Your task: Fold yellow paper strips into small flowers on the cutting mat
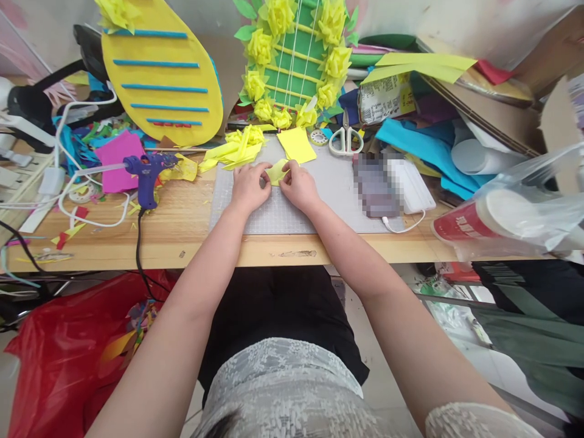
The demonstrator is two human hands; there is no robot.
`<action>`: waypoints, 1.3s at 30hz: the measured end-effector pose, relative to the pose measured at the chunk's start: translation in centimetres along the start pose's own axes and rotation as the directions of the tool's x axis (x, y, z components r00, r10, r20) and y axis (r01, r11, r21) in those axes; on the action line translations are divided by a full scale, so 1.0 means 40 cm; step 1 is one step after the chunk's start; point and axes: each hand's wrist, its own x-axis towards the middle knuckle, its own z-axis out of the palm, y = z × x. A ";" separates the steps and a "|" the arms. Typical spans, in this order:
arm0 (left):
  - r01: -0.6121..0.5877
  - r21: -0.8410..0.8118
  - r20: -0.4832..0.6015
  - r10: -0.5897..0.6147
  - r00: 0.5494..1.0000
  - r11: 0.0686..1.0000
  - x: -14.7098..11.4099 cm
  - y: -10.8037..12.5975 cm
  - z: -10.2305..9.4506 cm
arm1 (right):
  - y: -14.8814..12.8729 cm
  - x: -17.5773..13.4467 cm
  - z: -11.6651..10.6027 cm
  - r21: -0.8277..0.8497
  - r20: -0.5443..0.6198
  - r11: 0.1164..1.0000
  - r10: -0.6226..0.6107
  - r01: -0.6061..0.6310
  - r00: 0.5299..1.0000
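Both arms reach forward over the front edge of the bench (182, 243) and angle inward. The left hand (250, 187) and right hand (300, 185) nearly meet, backs up and fingers curled, pinching a small piece of yellow paper (276, 171) between thumbs and fingertips. The paper is over the grey mat (292, 219); whether it touches the mat I cannot tell.

Below the bench on the left, a red bag (68, 347) stands open with colourful paper scraps (141, 322) inside. On the right of the bench, a clear plastic bag (547, 201) is around a red cup (465, 222), which is tipped on its side; its contents are hidden.

Just beyond the hands lie a yellow paper stack (297, 144) and a heap of folded yellow pieces (241, 149), with scissors (345, 129) farther right. A pixelated object (378, 185) and a white block (413, 185) with a cable take up the mat's right side. On the left, a purple glue gun (146, 176) trails its black cord over the front edge. Behind stand a yellow board (168, 76) with blue strips and a green board (288, 41) ringed by yellow flowers (260, 47).
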 end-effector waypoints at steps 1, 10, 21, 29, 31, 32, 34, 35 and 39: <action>0.005 -0.002 -0.003 -0.005 1.000 1.000 0.000 0.001 0.001 | 0.000 0.000 0.001 0.001 -0.003 1.000 0.001 -0.001 1.000; 0.030 -0.005 -0.001 -0.030 1.000 1.000 0.003 0.009 0.009 | 0.007 0.005 0.013 -0.020 -0.038 1.000 0.015 -0.016 0.999; 0.026 0.064 -0.015 -0.025 1.000 0.998 0.003 0.015 0.019 | 0.004 -0.001 0.013 -0.167 -0.023 0.984 -0.072 0.067 0.997; 0.108 0.066 -0.085 -0.102 0.991 0.992 0.012 0.030 0.035 | -0.017 -0.007 -0.001 -0.234 0.030 0.972 -0.019 0.025 0.999; 0.123 0.055 -0.074 -0.118 0.990 0.991 0.013 0.032 0.033 | -0.018 -0.009 -0.003 -0.231 0.038 0.973 -0.020 0.028 0.999; 0.133 0.051 -0.067 -0.129 0.989 0.990 0.013 0.032 0.032 | -0.018 -0.010 -0.002 -0.228 0.040 0.973 -0.026 0.035 0.999; 0.152 0.045 -0.058 -0.149 0.987 0.987 0.012 0.033 0.030 | -0.016 -0.010 0.001 -0.227 0.042 0.973 -0.040 0.048 0.998; 0.158 0.044 -0.056 -0.155 0.986 0.986 0.011 0.033 0.028 | -0.014 -0.010 0.003 -0.228 0.040 0.972 -0.047 0.055 0.998; 0.172 0.033 -0.039 -0.171 0.984 0.984 0.006 0.037 0.022 | -0.005 -0.007 0.009 -0.220 0.023 0.971 -0.086 0.089 0.996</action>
